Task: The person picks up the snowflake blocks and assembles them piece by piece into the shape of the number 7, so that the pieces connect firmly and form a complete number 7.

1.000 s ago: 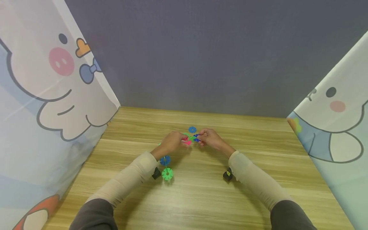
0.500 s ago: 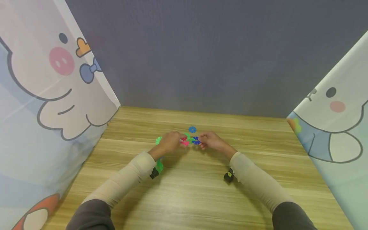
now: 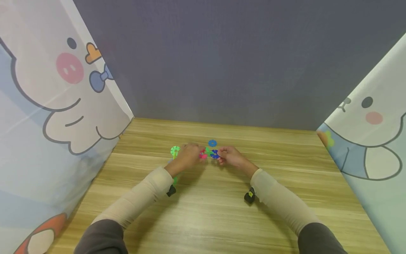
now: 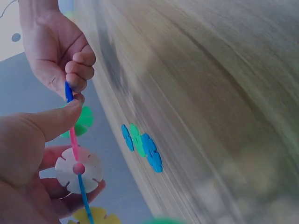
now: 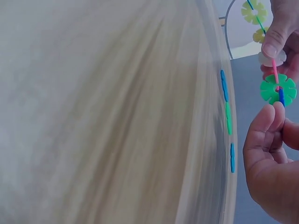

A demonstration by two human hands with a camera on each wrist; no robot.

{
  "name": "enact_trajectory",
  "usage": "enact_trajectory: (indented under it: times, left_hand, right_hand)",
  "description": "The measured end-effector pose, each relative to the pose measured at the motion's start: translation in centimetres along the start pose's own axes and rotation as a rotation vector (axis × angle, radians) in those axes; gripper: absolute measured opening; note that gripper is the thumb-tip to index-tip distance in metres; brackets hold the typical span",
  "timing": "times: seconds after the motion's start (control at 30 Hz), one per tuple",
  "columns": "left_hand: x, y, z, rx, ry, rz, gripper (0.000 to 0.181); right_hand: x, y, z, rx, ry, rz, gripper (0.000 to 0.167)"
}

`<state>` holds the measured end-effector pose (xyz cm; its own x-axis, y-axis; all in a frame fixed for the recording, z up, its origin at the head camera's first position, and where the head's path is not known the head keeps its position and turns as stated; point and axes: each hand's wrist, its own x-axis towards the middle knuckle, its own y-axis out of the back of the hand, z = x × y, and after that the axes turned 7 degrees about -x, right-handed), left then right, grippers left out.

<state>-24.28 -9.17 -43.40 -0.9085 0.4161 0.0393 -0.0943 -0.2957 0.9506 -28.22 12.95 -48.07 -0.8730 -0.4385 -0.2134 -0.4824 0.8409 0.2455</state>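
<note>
A chain of slotted plastic snowflake discs spans both hands. My left hand pinches the pink disc between thumb and fingers, beside a white disc. At the chain's right end my right hand pinches a dark blue disc. Between the hands a green disc links the pink one and the dark blue one. From the left hand the rest of the chain trails away, with a yellow disc and a light green disc, partly hidden behind the left hand and forearm.
Past the hands, a loose blue disc lies on the wooden table. The left wrist view shows a green disc lying between two blue ones. A grey panel stands at the back, with cartoon-printed panels at both sides.
The trailing end of the chain has swung left, behind the left forearm. Both hands stay close together, and the dark blue disc now shows its face more fully than a second ago.
</note>
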Motion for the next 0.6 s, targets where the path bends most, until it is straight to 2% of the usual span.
enact_trajectory:
  times: [0.17,0.3,0.6]
  left_hand:
    - [0.5,-0.4,0.2,0.051,-0.012,0.001,0.066]
    - [0.9,-0.9,0.5,0.092,-0.048,0.002,0.069]
    - [1.1,-1.7,0.3,0.092,-0.143,0.077,0.065]
  right_hand:
    - [0.0,-0.3,-0.2,0.025,0.002,0.008,0.017]
    - [0.0,-0.6,-0.4,0.033,0.003,0.003,0.018]
    - [0.1,-0.9,-0.7,0.044,0.002,-0.022,0.015]
